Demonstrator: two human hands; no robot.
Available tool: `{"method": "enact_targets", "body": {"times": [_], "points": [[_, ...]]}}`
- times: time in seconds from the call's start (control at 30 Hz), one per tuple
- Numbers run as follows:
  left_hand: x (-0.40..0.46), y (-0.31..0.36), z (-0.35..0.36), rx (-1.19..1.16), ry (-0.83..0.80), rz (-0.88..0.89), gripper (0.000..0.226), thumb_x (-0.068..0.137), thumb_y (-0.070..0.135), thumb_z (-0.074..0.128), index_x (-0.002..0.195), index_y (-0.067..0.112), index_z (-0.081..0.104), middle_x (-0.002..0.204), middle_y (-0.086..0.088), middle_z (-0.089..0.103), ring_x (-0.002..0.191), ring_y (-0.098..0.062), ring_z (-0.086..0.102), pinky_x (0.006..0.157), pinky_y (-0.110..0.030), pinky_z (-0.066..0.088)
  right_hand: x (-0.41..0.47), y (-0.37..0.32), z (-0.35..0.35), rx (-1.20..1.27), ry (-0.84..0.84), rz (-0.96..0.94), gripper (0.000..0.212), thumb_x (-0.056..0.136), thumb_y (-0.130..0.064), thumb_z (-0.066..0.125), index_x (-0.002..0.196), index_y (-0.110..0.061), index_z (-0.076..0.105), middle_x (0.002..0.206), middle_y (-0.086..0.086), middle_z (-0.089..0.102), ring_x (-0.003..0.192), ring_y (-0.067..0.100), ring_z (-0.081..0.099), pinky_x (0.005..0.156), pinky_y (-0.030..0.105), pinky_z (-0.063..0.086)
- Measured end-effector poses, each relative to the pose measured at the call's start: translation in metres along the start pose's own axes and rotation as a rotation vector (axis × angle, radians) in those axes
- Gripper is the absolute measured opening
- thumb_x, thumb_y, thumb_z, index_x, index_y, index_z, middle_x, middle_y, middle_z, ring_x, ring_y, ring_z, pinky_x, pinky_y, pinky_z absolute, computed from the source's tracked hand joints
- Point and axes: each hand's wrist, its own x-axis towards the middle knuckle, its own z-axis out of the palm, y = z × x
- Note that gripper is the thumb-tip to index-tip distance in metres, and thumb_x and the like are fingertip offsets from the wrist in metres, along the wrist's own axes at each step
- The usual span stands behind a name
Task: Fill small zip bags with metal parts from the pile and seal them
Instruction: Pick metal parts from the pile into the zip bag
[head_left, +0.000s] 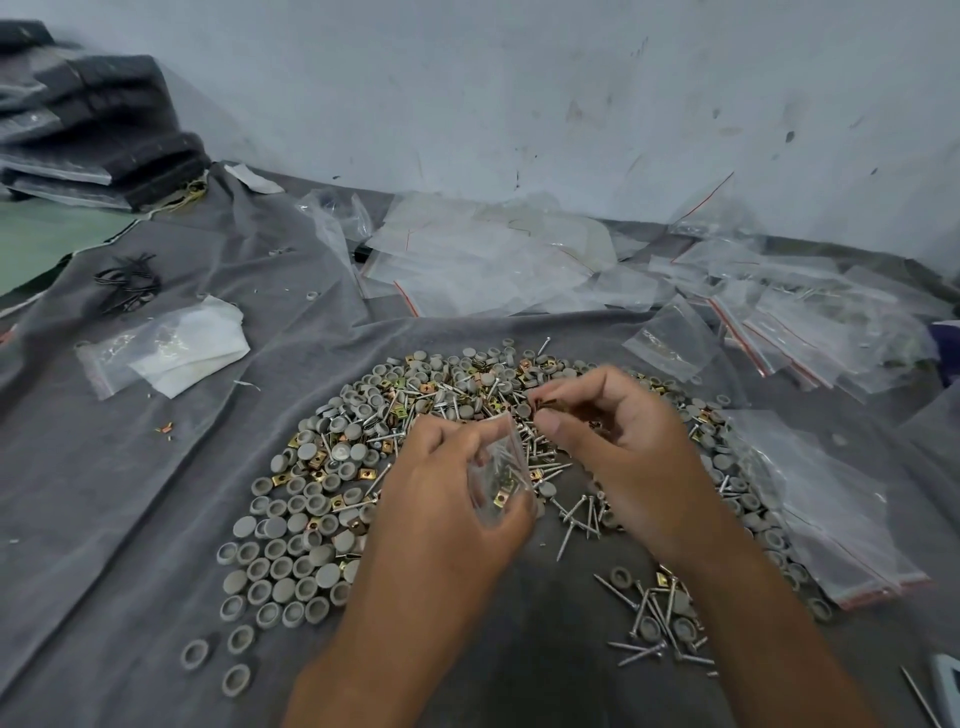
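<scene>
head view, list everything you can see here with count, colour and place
pile of metal parts: one, grey caps, silver screws, brass clips, centre of cloth
zip bag: one, clear, partly filled, in left hand
loose screws: a cluster, silver, lower right
empty zip bags: many, clear with red strips, far centre
filled zip bags: many, clear, far right
zip bag stack: one, clear, right of pile
cloth: one, grey, under everything
left hand: holds the bag
right hand: pinches small parts over the pile
</scene>
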Motion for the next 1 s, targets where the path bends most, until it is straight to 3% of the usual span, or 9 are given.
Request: {"method": "enact_targets", "body": {"times": [0.07,0.13,0.23,0.4,0.5,0.67,0.8,0.9,1.0], "points": [[0.000,-0.001,0.000,0.006,-0.009,0.001,0.047,0.076,0.035,0.076,0.121,0.033,0.064,0.091,0.018,0.044,0.088,0.012,0.045,0.074,-0.001,0.033,-0.010,-0.017,0.001,0.018,-0.055,-0.136,0.010,0.084,-0.034,0.076,0.089,-0.037,0.068,0.105,-0.013,0.074,0.086,0.016,0.069,0.067,0.024,0.054],[0.001,0.000,0.000,-0.005,-0.016,0.008,0.044,0.075,0.036,0.072,0.118,0.031,0.066,0.093,0.017,0.046,0.088,0.011,0.047,0.074,-0.001,0.033,-0.023,-0.020,0.006,-0.136,-0.080,-0.241,0.010,0.084,-0.031,0.077,0.091,-0.032,0.069,0.104,-0.018,0.074,0.088,0.005,0.069,0.072,0.016,0.051],[0.001,0.000,0.000,-0.047,-0.014,0.004,0.054,0.068,0.035,0.069,0.122,0.028,0.068,0.099,0.016,0.049,0.091,0.020,0.045,0.076,0.003,0.031,-0.033,-0.012,0.012,-0.492,-0.018,-0.339,0.013,0.082,-0.030,0.081,0.090,-0.026,0.071,0.102,-0.023,0.072,0.098,0.006,0.065,0.080,0.030,0.053],[-0.001,0.001,0.000,-0.018,-0.015,0.014,0.052,0.074,0.039,0.068,0.124,0.028,0.066,0.094,0.016,0.047,0.088,0.015,0.046,0.074,0.001,0.032,-0.032,-0.013,0.006,-0.442,0.109,-0.404,0.012,0.084,-0.020,0.082,0.092,-0.021,0.073,0.101,-0.019,0.073,0.094,0.009,0.068,0.077,0.035,0.054],[-0.001,0.002,0.000,-0.006,-0.022,0.009,0.049,0.076,0.038,0.071,0.124,0.032,0.066,0.090,0.017,0.045,0.087,0.013,0.045,0.074,-0.001,0.032,-0.031,-0.014,0.007,-0.492,0.130,-0.464,0.007,0.088,-0.024,0.078,0.095,-0.021,0.076,0.108,-0.019,0.071,0.102,0.008,0.065,0.083,0.035,0.052],[0.000,0.003,-0.001,-0.001,-0.012,0.011,0.048,0.075,0.028,0.073,0.122,0.030,0.067,0.088,0.014,0.047,0.085,0.006,0.049,0.073,-0.003,0.035,-0.030,-0.007,0.011,-0.633,0.043,-0.391,0.019,0.096,-0.034,0.064,0.109,-0.027,0.077,0.119,-0.016,0.063,0.110,0.012,0.057,0.090,0.031,0.048],[0.002,0.000,-0.003,-0.006,0.012,-0.001,0.051,0.072,0.028,0.078,0.122,0.030,0.067,0.091,0.017,0.046,0.090,0.010,0.048,0.074,0.001,0.032,-0.020,0.001,0.002,-0.478,0.193,-0.279,0.011,0.098,-0.030,0.063,0.103,-0.026,0.072,0.103,-0.017,0.066,0.100,0.003,0.062,0.081,0.009,0.041],[0.003,-0.002,-0.004,0.009,0.025,-0.006,0.052,0.072,0.025,0.082,0.122,0.029,0.067,0.093,0.016,0.048,0.091,0.012,0.048,0.076,0.002,0.033,-0.013,0.026,0.002,-0.608,0.084,-0.007,0.009,0.098,-0.027,0.064,0.105,-0.029,0.068,0.103,-0.015,0.066,0.094,0.000,0.059,0.085,0.021,0.050],[0.002,-0.002,-0.005,0.011,0.029,0.004,0.053,0.071,0.025,0.082,0.122,0.027,0.067,0.092,0.016,0.047,0.092,0.017,0.046,0.075,0.004,0.031,-0.012,0.045,0.017,-0.792,-0.100,0.150,0.021,0.093,-0.032,0.068,0.114,-0.033,0.067,0.112,-0.012,0.062,0.105,0.009,0.053,0.091,0.035,0.049]]}}
